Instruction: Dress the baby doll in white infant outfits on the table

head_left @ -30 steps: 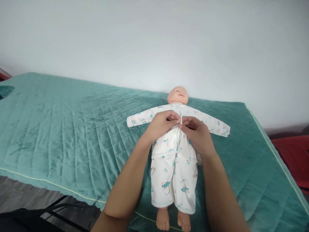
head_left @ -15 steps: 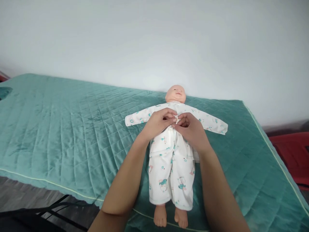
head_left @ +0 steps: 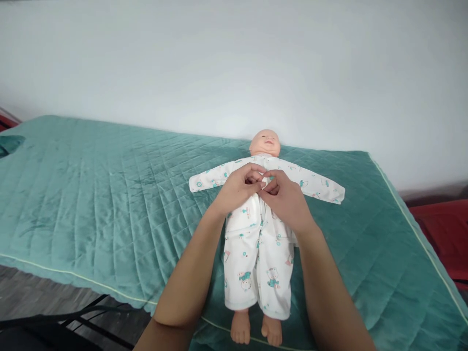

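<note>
A baby doll (head_left: 264, 142) lies on its back, head toward the wall, arms spread and bare feet toward me. It wears a white printed pajama top (head_left: 321, 187) and matching pajama pants (head_left: 241, 263). Over the doll's chest, my left hand (head_left: 243, 185) pinches the front edge of the top from the left. From the right, my right hand (head_left: 281, 195) pinches the same front opening, its fingertips meeting those of the left. Whatever fastening lies between the fingertips is hidden by the fingers.
A green quilted cover (head_left: 109, 195) spreads over the table under the doll. A white wall (head_left: 219, 63) rises behind it. To the right stands a red chair (head_left: 442, 234). Dark metal legs (head_left: 95, 317) show at the lower left, above a grey floor (head_left: 29, 287).
My right hand has shifted slightly left, so its fingertips now meet those of my left hand. My left hand and the doll have barely moved.
</note>
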`<state>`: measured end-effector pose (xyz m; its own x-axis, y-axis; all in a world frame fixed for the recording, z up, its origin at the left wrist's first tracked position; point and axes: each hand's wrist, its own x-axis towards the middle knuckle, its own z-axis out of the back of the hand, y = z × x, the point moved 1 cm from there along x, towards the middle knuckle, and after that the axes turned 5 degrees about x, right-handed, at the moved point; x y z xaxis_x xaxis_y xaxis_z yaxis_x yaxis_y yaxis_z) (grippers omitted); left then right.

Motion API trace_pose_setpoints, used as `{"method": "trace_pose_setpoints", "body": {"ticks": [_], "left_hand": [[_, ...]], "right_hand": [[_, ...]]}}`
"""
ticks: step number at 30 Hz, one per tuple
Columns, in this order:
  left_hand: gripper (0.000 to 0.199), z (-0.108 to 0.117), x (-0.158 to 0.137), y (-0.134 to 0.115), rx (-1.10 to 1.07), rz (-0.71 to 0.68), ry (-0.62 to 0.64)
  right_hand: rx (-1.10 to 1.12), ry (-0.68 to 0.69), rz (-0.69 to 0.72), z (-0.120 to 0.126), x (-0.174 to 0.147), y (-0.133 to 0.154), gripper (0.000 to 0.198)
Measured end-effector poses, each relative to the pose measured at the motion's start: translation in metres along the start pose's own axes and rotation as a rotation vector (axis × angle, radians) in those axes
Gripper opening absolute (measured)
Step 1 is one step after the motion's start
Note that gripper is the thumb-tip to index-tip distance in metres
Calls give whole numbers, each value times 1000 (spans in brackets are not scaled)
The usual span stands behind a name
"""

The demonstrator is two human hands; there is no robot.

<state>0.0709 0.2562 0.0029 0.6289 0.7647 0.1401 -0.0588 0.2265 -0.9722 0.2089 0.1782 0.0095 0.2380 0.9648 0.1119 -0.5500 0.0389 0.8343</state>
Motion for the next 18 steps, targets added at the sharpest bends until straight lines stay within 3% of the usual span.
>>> {"method": "trace_pose_setpoints", "body": {"ticks": [5,13,18], "left_hand": [[29,2,0,2,-85,15,5],[27,2,0,2,-41,-8,22],[25,3,0,4,38,-3,-10]], "right_hand": [[58,4,-1,0,0,-4,36],[298,51,-32,6,0,-11,39],[486,4,-78,7,4,-22,30]]}}
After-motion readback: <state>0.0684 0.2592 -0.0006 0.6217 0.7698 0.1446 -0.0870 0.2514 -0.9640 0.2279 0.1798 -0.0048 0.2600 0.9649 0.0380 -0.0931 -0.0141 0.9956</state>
